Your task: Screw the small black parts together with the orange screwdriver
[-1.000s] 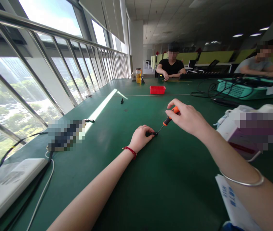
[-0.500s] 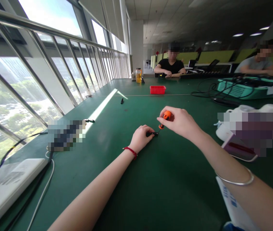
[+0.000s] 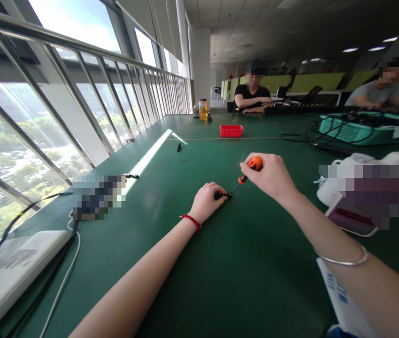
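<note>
On the green table [image 3: 157, 225], my left hand [image 3: 206, 201] is closed around a small black part [image 3: 223, 195], pressing it to the surface; the fingers cover much of it, so its kind is hard to make out. My right hand [image 3: 269, 174] grips an orange and black screwdriver [image 3: 255, 163] by its handle. The shaft slants down to the left, and its tip is at the right end of the black part. Whether the tip sits in a screw is too small to tell.
A red bin [image 3: 231, 131] stands beyond my hands, with a small black piece [image 3: 179, 147] to its left. A turquoise basket [image 3: 347, 129] with cables lies right. A jar [image 3: 203, 111] stands far back. Two people sit across. A white power strip [image 3: 23, 267] lies left.
My right hand has moved slightly right and up with the screwdriver, which now leans more, showing more of its shaft. My left hand and the black part stay in place.
</note>
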Demonstrator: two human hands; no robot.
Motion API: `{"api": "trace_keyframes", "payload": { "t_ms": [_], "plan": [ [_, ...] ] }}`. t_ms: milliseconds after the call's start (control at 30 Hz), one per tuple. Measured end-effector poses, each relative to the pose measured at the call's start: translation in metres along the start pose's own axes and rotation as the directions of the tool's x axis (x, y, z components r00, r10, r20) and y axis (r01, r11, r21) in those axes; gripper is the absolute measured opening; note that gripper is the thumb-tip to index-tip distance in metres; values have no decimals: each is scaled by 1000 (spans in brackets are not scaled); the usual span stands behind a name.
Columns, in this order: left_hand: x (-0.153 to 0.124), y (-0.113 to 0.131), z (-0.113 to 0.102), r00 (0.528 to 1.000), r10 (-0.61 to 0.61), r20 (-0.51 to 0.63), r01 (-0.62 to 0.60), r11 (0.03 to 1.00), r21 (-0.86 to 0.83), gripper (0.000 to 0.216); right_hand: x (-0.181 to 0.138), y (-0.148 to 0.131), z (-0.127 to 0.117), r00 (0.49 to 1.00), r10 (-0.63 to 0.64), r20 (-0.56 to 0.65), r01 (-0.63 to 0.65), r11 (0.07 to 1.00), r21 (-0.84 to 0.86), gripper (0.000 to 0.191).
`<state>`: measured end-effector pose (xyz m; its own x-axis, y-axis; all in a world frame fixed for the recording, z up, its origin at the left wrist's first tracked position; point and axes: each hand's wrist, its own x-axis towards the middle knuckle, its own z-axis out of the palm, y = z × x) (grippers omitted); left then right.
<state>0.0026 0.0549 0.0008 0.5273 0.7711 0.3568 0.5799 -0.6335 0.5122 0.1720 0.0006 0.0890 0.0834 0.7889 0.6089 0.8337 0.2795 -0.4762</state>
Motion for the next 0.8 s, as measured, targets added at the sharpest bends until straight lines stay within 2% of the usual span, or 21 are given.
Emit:
{"api": "trace_keyframes", "payload": {
  "t_ms": [800],
  "plan": [
    [1, -1, 1, 1000, 5, 3, -5, 1000, 13, 13, 0, 4, 2, 1000, -6, -1, 6, 1000, -13, 26]
  ]
}}
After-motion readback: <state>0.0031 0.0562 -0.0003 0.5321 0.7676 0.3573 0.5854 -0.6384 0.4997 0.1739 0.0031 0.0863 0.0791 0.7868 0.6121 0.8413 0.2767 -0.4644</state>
